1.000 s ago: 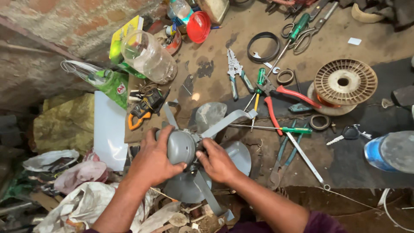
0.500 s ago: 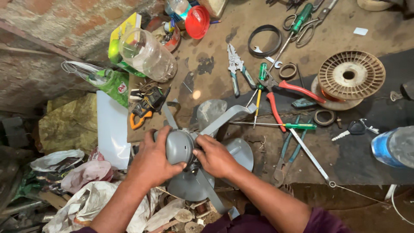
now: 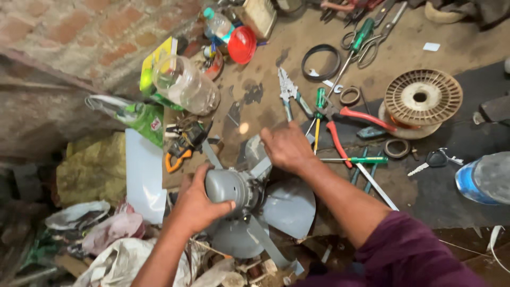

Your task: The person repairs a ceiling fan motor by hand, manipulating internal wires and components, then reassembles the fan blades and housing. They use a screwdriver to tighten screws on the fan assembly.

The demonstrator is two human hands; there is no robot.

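A small grey fan motor [image 3: 228, 187] with grey blades [image 3: 289, 207] lies at the near edge of a dirty workbench. My left hand [image 3: 199, 202] is wrapped around the motor housing from the left. Beyond the motor, my right hand [image 3: 287, 146] rests palm down over the far blade and the bench, fingers loosely curled; whether it holds anything is hidden. Red-handled pliers [image 3: 340, 125] and a green-handled screwdriver [image 3: 356, 159] lie just right of my right hand.
A wire spool [image 3: 422, 98] sits at the right, with a blue-capped bottle [image 3: 481, 178] and a key [image 3: 433, 159] nearer. A clear plastic jar [image 3: 186, 85], a red lid [image 3: 241, 45], scissors [image 3: 372, 42] and a black ring [image 3: 321, 61] lie farther back. Rags and rubbish pile up at lower left beside a brick wall.
My right hand has left the motor and moved up and away over the far blade. My left hand keeps hold of the motor, which has turned a little.
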